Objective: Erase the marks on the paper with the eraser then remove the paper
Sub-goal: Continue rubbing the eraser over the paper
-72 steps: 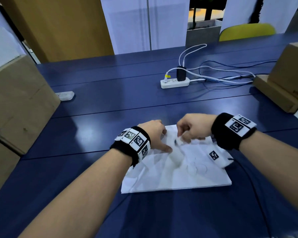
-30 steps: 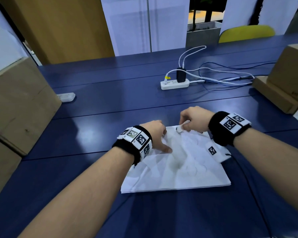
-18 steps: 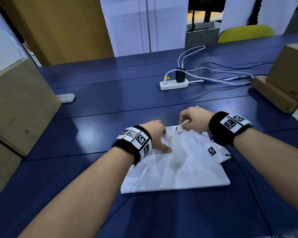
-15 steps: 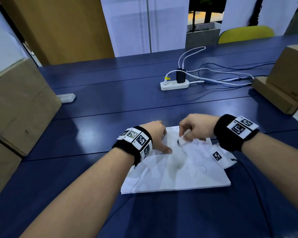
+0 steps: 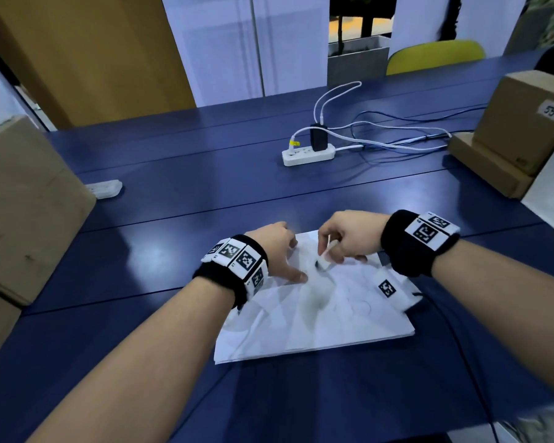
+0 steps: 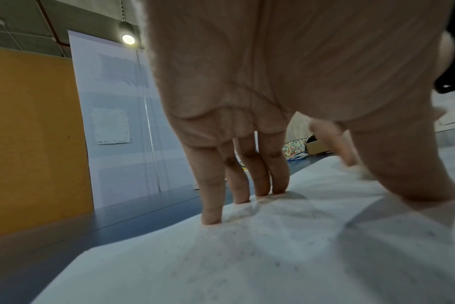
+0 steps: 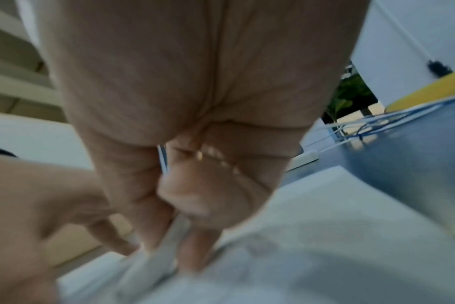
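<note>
Blue table under everything, with brown boxes at both sides and a white power strip far behind, well apart from the work. White paper lying flat near the front edge, a little creased, held down at its far left corner.

Left hand spread on that corner: straight fingertips and thumb pressing the sheet, gripping nothing. Same place as half a second ago and as in all the earlier pictures, so serving only as an anchor.

Right hand curled round the eraser, pinching it between thumb and fingers, with its lower end touching the paper at the far middle. In the right wrist view, blurred by motion, so the exact finger positions not clear.

Changed: one second ago pulled up to the far edge of the sheet, then brought down toward the body, now down on the sheet beside the left thumb. Looks like one more rubbing stroke, back and forth over the same zone.

Faint round marks to be seen nearer the front right part, and small grey crumbs on the sheet in the left wrist view. Probably erasing only partly done; removing the paper not yet started.
</note>
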### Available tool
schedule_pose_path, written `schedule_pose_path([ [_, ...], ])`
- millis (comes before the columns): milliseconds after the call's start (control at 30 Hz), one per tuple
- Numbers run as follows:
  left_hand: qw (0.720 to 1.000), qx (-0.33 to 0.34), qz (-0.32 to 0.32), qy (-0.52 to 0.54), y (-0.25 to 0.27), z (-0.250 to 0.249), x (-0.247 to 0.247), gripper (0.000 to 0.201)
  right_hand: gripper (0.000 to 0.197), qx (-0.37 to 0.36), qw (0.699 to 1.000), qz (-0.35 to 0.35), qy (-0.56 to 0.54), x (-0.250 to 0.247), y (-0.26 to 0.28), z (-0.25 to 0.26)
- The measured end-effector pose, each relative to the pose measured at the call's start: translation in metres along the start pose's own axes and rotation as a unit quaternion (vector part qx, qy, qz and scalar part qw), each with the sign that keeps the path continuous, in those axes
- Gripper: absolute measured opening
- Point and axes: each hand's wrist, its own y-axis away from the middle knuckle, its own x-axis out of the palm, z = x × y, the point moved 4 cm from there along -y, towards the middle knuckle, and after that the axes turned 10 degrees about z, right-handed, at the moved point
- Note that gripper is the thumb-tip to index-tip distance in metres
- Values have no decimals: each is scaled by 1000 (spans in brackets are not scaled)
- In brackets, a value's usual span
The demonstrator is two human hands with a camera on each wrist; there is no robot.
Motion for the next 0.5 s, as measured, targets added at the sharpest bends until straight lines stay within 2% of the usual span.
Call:
schedule_pose_path([
  [67, 1000, 0, 1, 5, 0, 0, 0, 72, 11, 28, 995, -93, 32, -16, -8, -5],
  [133, 1000, -3, 2, 4, 0, 1, 1, 71, 10, 43, 989, -139, 34, -26, -11, -8],
  [200, 1000, -4, -1, 4, 0, 2, 2, 72, 8, 26, 995, -92, 23, -22, -9, -7],
  [300, 1000, -4, 1, -1, 0, 2, 1, 75, 12, -12, 998, 64, -19, 0, 2, 4],
  [333, 1000, -5, 4, -1, 0, 1, 1, 75, 13, -15, 996, 83, -11, 3, 4, 5],
  [367, 1000, -6, 5, 0, 0, 1, 1, 75, 13, -9, 998, 68, 14, 1, 3, 5],
  [433, 1000, -7, 7, 6, 0, 1, 0, 74, 13, 12, 997, -25, 66, -14, -4, 0],
  [500, 1000, -9, 8, 12, 0, 2, 1, 72, 13, 25, 992, -108, 67, -25, -9, -3],
])
